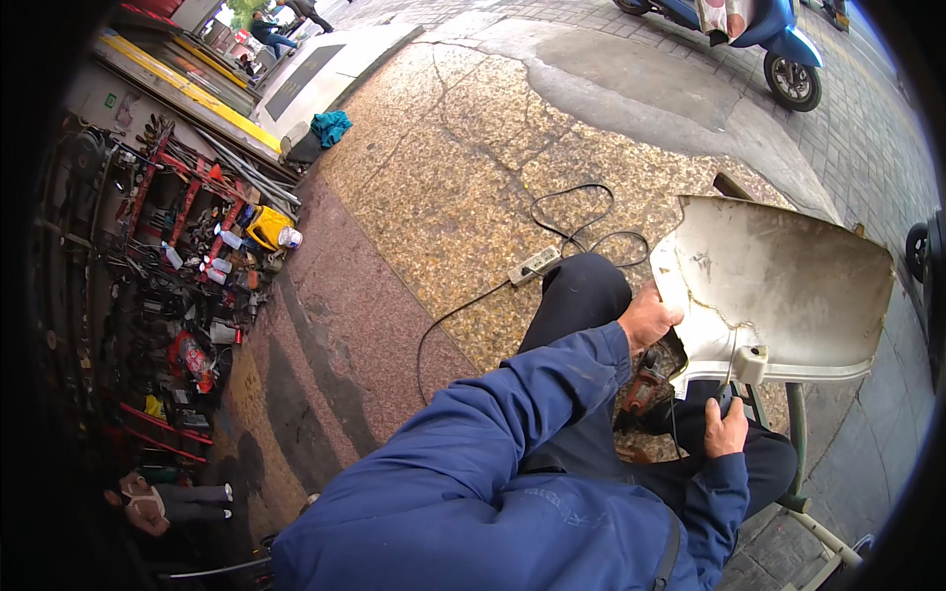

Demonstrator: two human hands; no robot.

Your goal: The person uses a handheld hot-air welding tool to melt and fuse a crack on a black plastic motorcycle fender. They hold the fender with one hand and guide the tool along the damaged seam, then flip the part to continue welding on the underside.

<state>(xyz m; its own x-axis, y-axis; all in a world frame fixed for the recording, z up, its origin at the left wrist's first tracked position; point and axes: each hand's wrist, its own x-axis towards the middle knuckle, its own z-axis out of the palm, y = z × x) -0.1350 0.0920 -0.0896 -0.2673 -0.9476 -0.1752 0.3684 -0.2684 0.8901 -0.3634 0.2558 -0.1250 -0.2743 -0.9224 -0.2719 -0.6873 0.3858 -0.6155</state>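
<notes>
A large off-white moulded plastic panel, shaped like a scooter body part, tilts across the right side, hollow face toward me. A brownish crack or seam line runs down its left part. My left hand is closed on the panel's left edge. Lower down, my right hand grips the dark handle of a soldering iron, or a similar tool with a thin metal shaft. Its shaft points up at the panel, beside a pale block-like mount; whether the tip touches is too small to tell.
A red-orange power tool lies below the panel near my legs. On the paving ahead is a white power strip with a looped black cord. Tools and bottles crowd the left, beside a yellow jug. A blue scooter stands far right.
</notes>
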